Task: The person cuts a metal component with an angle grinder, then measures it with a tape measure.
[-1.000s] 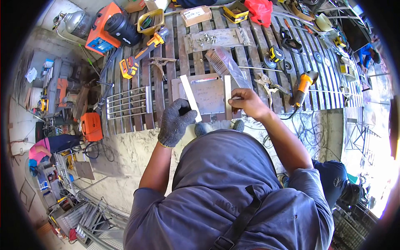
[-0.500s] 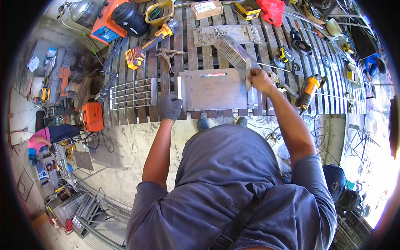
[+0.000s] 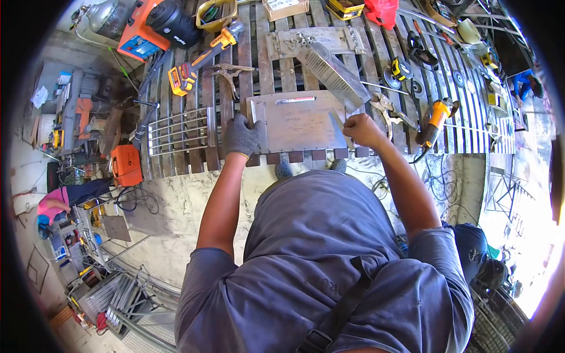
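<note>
A flat metal plate [image 3: 297, 126] with faint handwriting lies at the near edge of the slatted bench. On its upper part rests a red-and-white marker [image 3: 296, 100]. My left hand [image 3: 242, 136], in a grey glove, grips the plate's left edge between thumb and fingers. At the right edge is my right hand [image 3: 362, 130], bare, with its fingers pinched on a thin metal strip [image 3: 338, 122] that leans over the plate; the fingers hide part of it. A perforated metal piece [image 3: 335, 73] lies just beyond the plate.
To the left are a rod grille [image 3: 179, 132], locking pliers [image 3: 231, 73] and a cordless grinder [image 3: 203, 57]. On the right lie more clamping pliers [image 3: 391, 112], a tape measure [image 3: 402, 69] and a yellow angle grinder [image 3: 438, 122]. Another person [image 3: 56, 203] bends at far left.
My right hand has moved down and slightly left, and its strip, upright before, now slants over the plate. My left hand has shifted up onto the plate's left edge. The view has shifted slightly.
</note>
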Action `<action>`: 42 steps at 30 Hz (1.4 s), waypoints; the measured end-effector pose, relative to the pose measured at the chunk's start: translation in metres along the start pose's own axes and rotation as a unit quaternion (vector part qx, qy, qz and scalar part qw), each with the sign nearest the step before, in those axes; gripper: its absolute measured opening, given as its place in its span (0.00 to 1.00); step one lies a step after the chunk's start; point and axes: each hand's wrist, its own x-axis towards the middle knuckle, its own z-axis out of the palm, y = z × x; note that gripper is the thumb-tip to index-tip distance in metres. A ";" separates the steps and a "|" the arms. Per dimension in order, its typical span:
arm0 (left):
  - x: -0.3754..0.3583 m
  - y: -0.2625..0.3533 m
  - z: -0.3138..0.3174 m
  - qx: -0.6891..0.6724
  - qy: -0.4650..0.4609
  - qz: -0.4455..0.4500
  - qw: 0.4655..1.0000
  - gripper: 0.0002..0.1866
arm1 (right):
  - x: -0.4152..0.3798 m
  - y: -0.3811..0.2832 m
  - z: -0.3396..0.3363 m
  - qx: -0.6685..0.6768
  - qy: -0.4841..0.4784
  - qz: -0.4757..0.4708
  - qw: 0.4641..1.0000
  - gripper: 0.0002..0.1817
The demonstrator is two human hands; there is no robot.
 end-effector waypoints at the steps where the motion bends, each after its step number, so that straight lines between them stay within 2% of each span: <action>1: 0.001 0.001 0.000 -0.006 0.040 0.008 0.999 0.18 | 0.001 -0.003 0.006 0.014 0.010 -0.004 1.000 0.16; 5: 0.026 -0.022 0.028 0.031 0.010 0.065 0.997 0.18 | 0.003 -0.007 0.027 0.092 0.006 -0.009 0.996 0.32; 6: 0.031 -0.024 0.028 0.021 -0.012 0.068 0.997 0.18 | -0.011 -0.031 0.020 0.103 -0.011 -0.001 0.995 0.38; 7: 0.032 -0.021 0.025 0.012 -0.034 0.070 0.997 0.18 | -0.013 -0.031 0.022 0.115 -0.008 -0.020 0.993 0.37; 9: 0.018 -0.005 0.008 -0.119 -0.054 0.081 0.988 0.15 | -0.013 -0.027 0.029 0.140 -0.004 -0.058 0.988 0.34; 10: 0.006 0.009 -0.004 -0.184 -0.064 0.085 0.977 0.13 | -0.007 -0.020 0.036 0.150 -0.008 -0.082 0.985 0.28; 13: -0.024 0.047 -0.025 -0.327 -0.068 0.135 0.933 0.11 | -0.012 -0.036 0.036 0.090 -0.003 -0.119 0.989 0.21; 14: -0.027 0.049 -0.020 -0.340 -0.069 0.151 0.926 0.15 | -0.013 -0.042 0.036 0.087 -0.001 -0.114 0.990 0.20; 17: -0.033 0.064 -0.014 -0.309 -0.065 0.146 0.938 0.23 | -0.015 -0.055 0.042 0.071 0.015 -0.110 0.991 0.18; 18: -0.041 0.079 -0.030 -0.289 -0.074 0.134 0.945 0.27 | -0.015 -0.058 0.045 0.059 0.025 -0.116 0.991 0.17; 21: -0.048 0.091 -0.030 -0.359 -0.117 0.124 0.918 0.24 | -0.015 -0.064 0.053 0.030 0.050 -0.133 0.989 0.16; 24: -0.042 0.092 -0.023 -0.295 -0.147 0.183 0.926 0.22 | -0.010 -0.066 0.062 0.015 0.058 -0.163 0.985 0.15; 29: -0.037 0.080 0.013 -0.347 -0.108 0.215 0.907 0.18 | 0.002 -0.055 0.082 0.029 0.064 -0.257 0.964 0.15; 35: -0.041 0.080 0.014 -0.356 -0.056 0.259 0.896 0.17 | 0.009 -0.054 0.088 -0.026 0.066 -0.255 0.964 0.15; 38: -0.039 0.083 0.008 -0.340 -0.064 0.256 0.902 0.17 | 0.003 -0.062 0.088 0.060 0.075 -0.268 0.959 0.17; 42: -0.039 0.088 0.001 -0.320 -0.038 0.277 0.905 0.18 | 0.010 -0.063 0.093 0.022 0.085 -0.288 0.953 0.18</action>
